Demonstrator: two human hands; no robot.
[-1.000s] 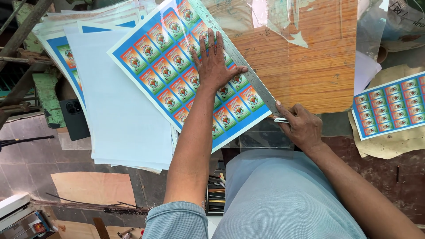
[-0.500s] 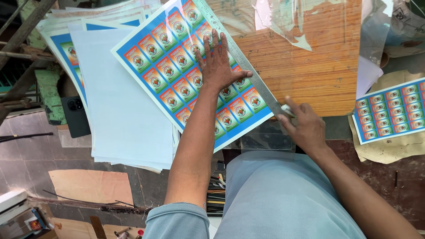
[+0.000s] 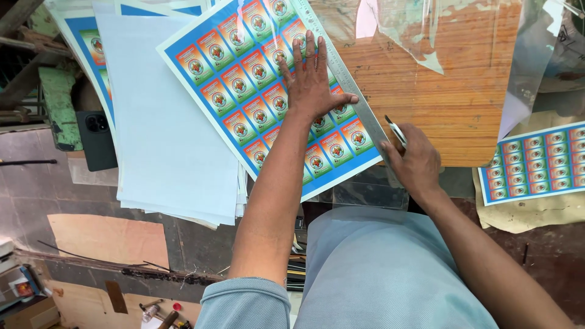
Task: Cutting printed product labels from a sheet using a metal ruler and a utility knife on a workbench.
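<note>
Underneath, wooden board (image 3: 451, 103) over dusty floor (image 3: 36, 183).

Big label sheet (image 3: 256, 79) centre-top on desk: blue border, grid of orange-green rectangular labels w/ round emblems, tilted diagonally. Smaller matching sheet (image 3: 533, 163) far right on brown paper. More blue-edged sheets (image 3: 82, 49) upper left under white stack. Dark phone (image 3: 96, 139) left, back up, screen hidden.

Wooden board (image 3: 451, 103) under printed sheet (image 3: 256, 79), ruler (image 3: 350, 91)
</note>
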